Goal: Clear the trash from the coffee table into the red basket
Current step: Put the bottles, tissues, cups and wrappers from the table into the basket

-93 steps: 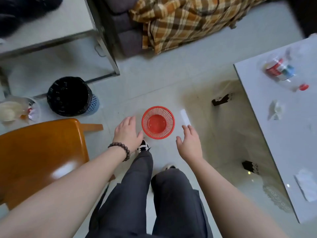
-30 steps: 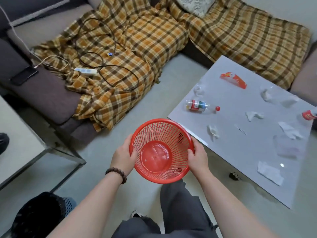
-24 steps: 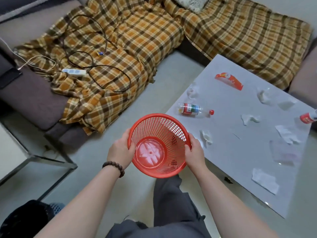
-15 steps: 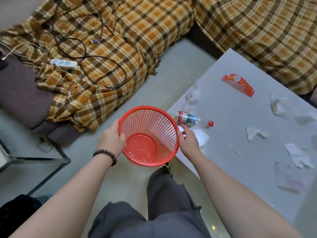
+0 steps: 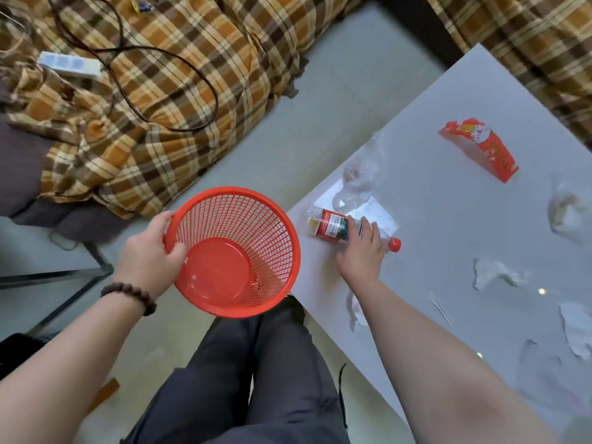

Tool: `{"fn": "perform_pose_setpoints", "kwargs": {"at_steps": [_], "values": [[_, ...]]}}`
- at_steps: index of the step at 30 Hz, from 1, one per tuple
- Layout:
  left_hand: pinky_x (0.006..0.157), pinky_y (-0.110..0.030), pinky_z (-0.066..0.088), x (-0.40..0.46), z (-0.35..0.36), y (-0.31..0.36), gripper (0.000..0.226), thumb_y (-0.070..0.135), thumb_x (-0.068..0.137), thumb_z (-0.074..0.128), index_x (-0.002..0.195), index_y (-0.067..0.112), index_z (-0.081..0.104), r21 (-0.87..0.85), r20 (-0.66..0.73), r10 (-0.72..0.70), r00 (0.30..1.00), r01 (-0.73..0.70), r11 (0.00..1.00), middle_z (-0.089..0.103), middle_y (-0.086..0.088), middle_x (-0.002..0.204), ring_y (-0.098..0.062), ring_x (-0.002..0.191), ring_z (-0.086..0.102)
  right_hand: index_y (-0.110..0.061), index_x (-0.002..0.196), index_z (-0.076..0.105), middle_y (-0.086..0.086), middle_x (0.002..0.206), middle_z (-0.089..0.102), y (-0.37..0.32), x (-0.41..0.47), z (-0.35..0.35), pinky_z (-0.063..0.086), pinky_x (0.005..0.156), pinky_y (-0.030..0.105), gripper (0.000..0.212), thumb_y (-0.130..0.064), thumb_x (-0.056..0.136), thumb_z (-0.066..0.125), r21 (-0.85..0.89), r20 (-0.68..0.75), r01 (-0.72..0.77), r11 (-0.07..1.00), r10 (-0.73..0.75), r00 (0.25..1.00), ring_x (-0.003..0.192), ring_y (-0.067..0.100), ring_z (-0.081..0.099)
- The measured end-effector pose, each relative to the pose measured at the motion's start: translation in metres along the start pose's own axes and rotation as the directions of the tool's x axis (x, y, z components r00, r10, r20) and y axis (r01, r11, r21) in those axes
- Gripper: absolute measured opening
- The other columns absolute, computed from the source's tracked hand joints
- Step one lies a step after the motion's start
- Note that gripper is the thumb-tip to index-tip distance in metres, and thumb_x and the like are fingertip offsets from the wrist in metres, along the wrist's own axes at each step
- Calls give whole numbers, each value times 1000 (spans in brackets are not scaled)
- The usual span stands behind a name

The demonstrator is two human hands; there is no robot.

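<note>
left hand (image 5: 150,257) gripping basket (image 5: 234,251) rim beside the table (image 5: 448,219); right hand (image 5: 360,254), fingers spread, touching bottle (image 5: 333,225) on the table.

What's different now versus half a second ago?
The right hand left the red basket and came down on the plastic bottle, not yet lifting it. The left hand still holds the basket, still empty. Red wrapper and tissues unmoved.

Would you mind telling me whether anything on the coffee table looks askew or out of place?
The plastic bottle lies on its side near the coffee table corner, under the right hand; crumpled tissues are scattered around.
</note>
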State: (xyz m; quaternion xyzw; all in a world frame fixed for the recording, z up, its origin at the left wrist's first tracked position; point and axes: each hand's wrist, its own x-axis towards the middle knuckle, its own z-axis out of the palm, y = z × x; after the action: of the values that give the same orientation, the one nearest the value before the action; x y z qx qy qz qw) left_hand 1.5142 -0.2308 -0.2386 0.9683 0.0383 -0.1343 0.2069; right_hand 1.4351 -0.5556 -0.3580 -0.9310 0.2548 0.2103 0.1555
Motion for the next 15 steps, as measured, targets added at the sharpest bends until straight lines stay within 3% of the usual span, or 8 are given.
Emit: {"fn": "perform_pose_setpoints", "kwargs": {"at_steps": [3, 6, 10, 15], "values": [[61, -37, 53, 10, 2, 3, 41, 24, 82, 56, 123, 22, 53, 29, -8, 24, 1000, -24, 999, 63, 1, 76, -20, 64, 60, -26, 145, 24, 6, 152, 28, 2, 15, 7, 12, 113, 57, 74, -6, 81, 54, -83, -12, -4, 997, 3, 1000, 144, 29, 13], [62, -37, 53, 17, -4, 7, 40, 26, 82, 57, 122, 21, 54, 61, 13, 43, 999, -44, 997, 64, 0, 79, -22, 67, 61, -26, 138, 33, 5, 138, 42, 0, 22, 4, 20, 109, 58, 67, -11, 77, 57, -106, -6, 9, 994, -9, 1000, 133, 31, 30], [59, -35, 53, 22, -18, 15, 39, 28, 83, 55, 121, 21, 54, 72, 30, 50, 998, -52, 996, 64, 0, 80, -20, 67, 61, -22, 133, 39, 9, 122, 51, -11, 13, -23, 40, 92, 45, 66, -29, 72, 62, 149, -17, -24, 989, 27, 1000, 109, 35, 45], [56, -31, 48, 27, -44, 28, 37, 28, 81, 55, 118, 20, 54, 81, 41, 61, 997, -65, 995, 66, -4, 82, -21, 67, 59, -28, 139, 31, 4, 118, 48, -35, -28, -74, 44, 84, 38, 75, -48, 74, 62, 388, -87, 66, 919, -35, 996, 110, 24, 42]]}}
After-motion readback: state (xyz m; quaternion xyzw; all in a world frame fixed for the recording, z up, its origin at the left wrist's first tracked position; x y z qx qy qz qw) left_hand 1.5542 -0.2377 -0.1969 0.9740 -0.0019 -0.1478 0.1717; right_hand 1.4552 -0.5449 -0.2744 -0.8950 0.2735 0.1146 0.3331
